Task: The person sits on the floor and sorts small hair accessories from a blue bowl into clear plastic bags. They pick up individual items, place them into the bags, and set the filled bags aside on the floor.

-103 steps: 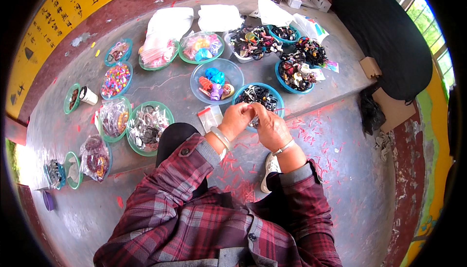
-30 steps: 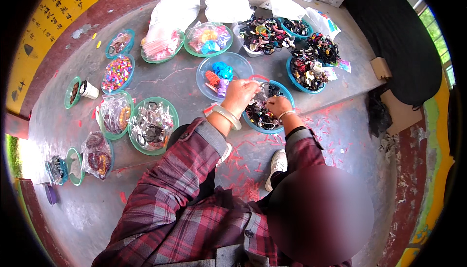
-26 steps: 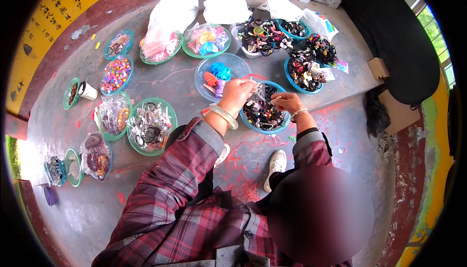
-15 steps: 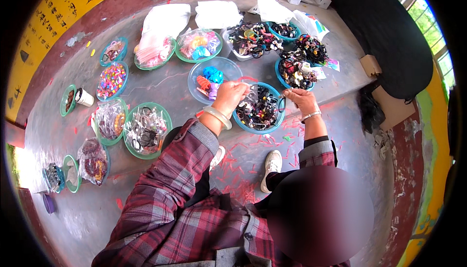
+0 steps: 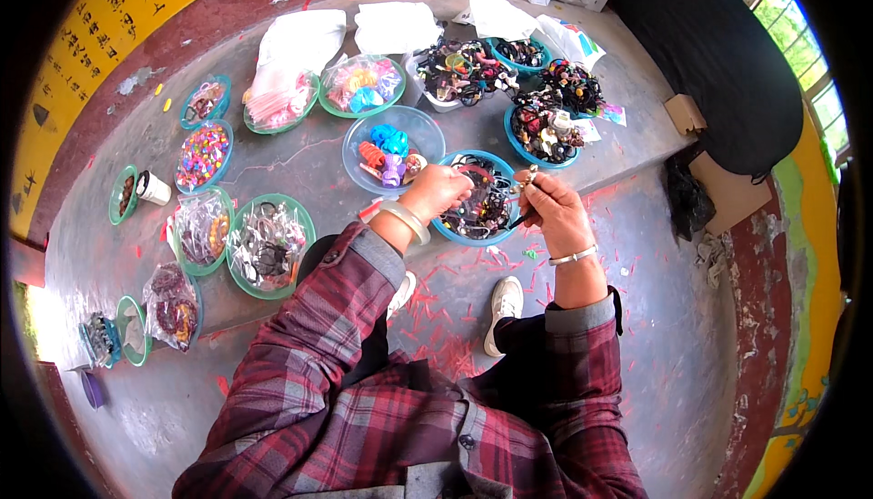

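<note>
the right hand is closed in a pinch on a dark hair tie with a small pale ornament, held just off the right rim of a blue bowl. the left hand is pinched shut at that bowl's left side, on what looks like a small clear bag with a red edge. the blue bowl holds a tangle of dark bands with small coloured pieces.

just beyond, a clear bowl holds blue, orange and purple pieces. to its right, another blue bowl and a white basin are heaped with dark bands and trinkets. on the left, a green basin has black and white pieces, many in clear wrapping, and an oval blue bowl is full of bright bits.

farther out, a white plastic bag carries a coloured print too small to read, and columns of dark handwritten-looking characters run along the yellow wall band.
</note>
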